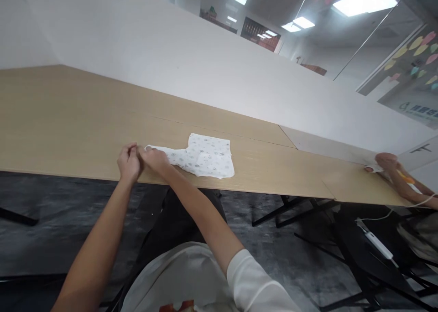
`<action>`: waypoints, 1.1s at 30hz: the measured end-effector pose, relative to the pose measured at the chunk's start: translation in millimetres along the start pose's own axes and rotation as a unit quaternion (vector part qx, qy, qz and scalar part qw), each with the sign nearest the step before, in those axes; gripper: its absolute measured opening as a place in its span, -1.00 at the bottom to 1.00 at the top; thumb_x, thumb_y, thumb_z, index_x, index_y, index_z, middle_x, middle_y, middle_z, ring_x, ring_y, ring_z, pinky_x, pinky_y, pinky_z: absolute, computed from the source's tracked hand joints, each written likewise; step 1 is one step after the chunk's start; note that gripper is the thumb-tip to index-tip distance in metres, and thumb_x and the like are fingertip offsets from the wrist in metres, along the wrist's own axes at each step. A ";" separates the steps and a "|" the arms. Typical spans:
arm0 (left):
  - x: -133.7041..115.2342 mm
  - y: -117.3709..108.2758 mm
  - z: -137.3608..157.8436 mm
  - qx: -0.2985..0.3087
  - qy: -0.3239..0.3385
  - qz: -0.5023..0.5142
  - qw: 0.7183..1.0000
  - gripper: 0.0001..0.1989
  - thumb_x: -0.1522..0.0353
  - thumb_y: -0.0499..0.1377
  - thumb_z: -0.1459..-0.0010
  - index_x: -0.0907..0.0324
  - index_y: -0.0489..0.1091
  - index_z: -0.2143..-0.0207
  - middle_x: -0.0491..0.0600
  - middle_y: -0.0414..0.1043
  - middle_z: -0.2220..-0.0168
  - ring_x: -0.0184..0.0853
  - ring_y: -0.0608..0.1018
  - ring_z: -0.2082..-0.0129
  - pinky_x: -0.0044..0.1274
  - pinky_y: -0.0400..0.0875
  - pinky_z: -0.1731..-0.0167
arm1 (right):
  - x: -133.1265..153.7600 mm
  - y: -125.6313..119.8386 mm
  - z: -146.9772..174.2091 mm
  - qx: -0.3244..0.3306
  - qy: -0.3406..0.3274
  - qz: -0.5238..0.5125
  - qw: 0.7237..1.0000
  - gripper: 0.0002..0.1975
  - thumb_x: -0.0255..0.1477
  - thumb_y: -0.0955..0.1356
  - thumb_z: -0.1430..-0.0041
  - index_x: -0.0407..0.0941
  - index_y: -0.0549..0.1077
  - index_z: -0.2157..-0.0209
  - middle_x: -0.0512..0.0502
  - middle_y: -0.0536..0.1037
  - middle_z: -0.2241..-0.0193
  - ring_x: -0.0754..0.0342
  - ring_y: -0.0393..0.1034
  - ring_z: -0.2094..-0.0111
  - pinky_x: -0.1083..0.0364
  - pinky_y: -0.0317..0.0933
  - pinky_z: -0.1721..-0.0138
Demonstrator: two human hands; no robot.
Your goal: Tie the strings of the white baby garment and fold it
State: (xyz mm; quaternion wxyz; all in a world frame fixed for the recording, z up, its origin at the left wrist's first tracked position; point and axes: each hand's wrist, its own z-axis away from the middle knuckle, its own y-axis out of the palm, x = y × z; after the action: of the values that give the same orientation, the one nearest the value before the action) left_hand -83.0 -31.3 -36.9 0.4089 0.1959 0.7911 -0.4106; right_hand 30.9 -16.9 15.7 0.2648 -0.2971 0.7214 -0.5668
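A white cloth (212,156) with a small grey print lies flat on the table, with a wide part to the right and a narrow strip running left. My right hand (154,158) is closed over the left end of that strip. Right beside it, fingertips touching or nearly so, my left hand (129,160) has its fingers curled in a pinch. What sits between the left fingers is too small to tell. The cloth's far left tip is hidden by my hands.
The long wooden table (273,175) runs along a white wall (191,75). At the far right another person's arm (397,175) rests on it, by a small white and red object (372,169). A black folding chair (362,243) with a white power strip (379,245) stands below.
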 end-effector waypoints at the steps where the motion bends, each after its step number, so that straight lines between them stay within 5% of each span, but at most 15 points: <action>1: -1.2 -0.4 0.3 -0.014 -0.010 0.019 1.000 -0.43 0.26 -0.21 -0.35 0.43 0.25 -0.21 0.31 0.36 -0.21 -0.19 0.42 -0.20 -0.37 0.28 -0.22 | -2.5 -5.9 2.0 -0.007 0.017 -0.009 1.000 -0.64 -0.50 0.13 -0.48 -0.14 0.33 -0.20 -0.21 0.53 -0.01 -0.01 0.52 0.10 0.08 0.43 0.16; 5: -12.0 -4.0 3.2 -0.032 -0.052 0.055 0.997 -0.47 0.25 -0.11 -0.29 0.38 0.37 -0.14 0.24 0.45 -0.15 -0.21 0.47 -0.15 -0.40 0.29 -0.21 | -26.6 -32.6 20.1 -0.065 0.147 -0.096 0.982 -0.61 -0.51 0.17 -0.43 -0.03 0.33 -0.22 -0.15 0.46 -0.04 0.06 0.50 0.16 0.12 0.40 0.15; 9: -22.6 -8.3 5.8 0.023 -0.060 0.008 0.998 -0.49 0.24 -0.04 -0.23 0.34 0.46 -0.07 0.21 0.52 -0.08 -0.15 0.52 -0.07 -0.34 0.34 -0.16 | -74.0 -50.1 64.0 -0.132 0.285 -0.192 0.930 -0.62 -0.59 0.18 -0.34 -0.10 0.49 -0.05 -0.12 0.48 0.01 0.12 0.49 0.17 0.19 0.35 0.08; 15: -24.4 -8.3 5.7 0.086 -0.038 -0.037 0.995 -0.53 0.21 0.03 -0.20 0.29 0.53 0.00 0.16 0.57 -0.02 -0.11 0.56 -0.03 -0.31 0.38 -0.11 | -137.9 -45.8 140.9 -0.165 0.377 -0.362 0.837 -0.69 -0.37 0.26 -0.33 -0.17 0.62 0.14 -0.06 0.60 0.36 0.11 0.49 0.41 0.17 0.36 0.26; 18: -22.2 -6.7 5.3 0.093 -0.037 -0.037 0.994 -0.52 0.21 0.03 -0.19 0.30 0.52 0.01 0.17 0.57 -0.04 -0.11 0.56 -0.04 -0.32 0.38 -0.11 | -150.7 -42.9 161.9 -0.161 0.388 -0.401 0.814 -0.57 -0.17 0.27 -0.35 -0.18 0.64 0.27 -0.08 0.59 0.45 0.11 0.46 0.54 0.17 0.33 0.36; 24: -22.8 -7.5 5.4 0.107 -0.027 -0.064 0.992 -0.52 0.18 0.02 -0.21 0.28 0.53 0.02 0.18 0.57 -0.03 -0.09 0.56 -0.02 -0.30 0.40 -0.07 | -161.2 -40.6 176.8 -0.148 0.390 -0.271 0.868 -0.81 -0.45 0.36 -0.23 -0.13 0.65 0.30 -0.09 0.67 0.30 0.08 0.52 0.29 0.16 0.32 0.16; 29: -21.0 -8.7 4.1 0.119 -0.011 -0.106 0.987 -0.50 0.17 0.00 -0.22 0.28 0.53 0.01 0.19 0.58 -0.01 -0.06 0.56 -0.01 -0.28 0.41 -0.04 | -162.0 -37.5 182.9 -0.077 0.387 -0.206 0.895 -0.77 -0.50 0.37 -0.24 -0.13 0.64 0.10 -0.12 0.67 0.26 0.06 0.52 0.23 0.15 0.30 0.11; 33: -28.7 1.5 11.4 0.130 0.075 -0.135 0.979 -0.42 0.14 -0.07 -0.22 0.33 0.52 -0.01 0.26 0.55 -0.04 0.00 0.54 -0.05 -0.23 0.37 -0.10 | -161.1 -32.7 185.1 -0.046 0.387 -0.185 0.902 -0.74 -0.48 0.37 -0.28 -0.13 0.62 0.04 -0.16 0.67 0.20 0.03 0.54 0.17 0.14 0.31 0.11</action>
State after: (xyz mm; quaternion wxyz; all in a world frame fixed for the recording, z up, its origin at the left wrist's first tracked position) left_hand -59.6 -39.0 -18.2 0.2600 0.1691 0.7785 -0.5457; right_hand 278.2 -27.7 14.6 -0.1584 -0.1946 0.7241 -0.6424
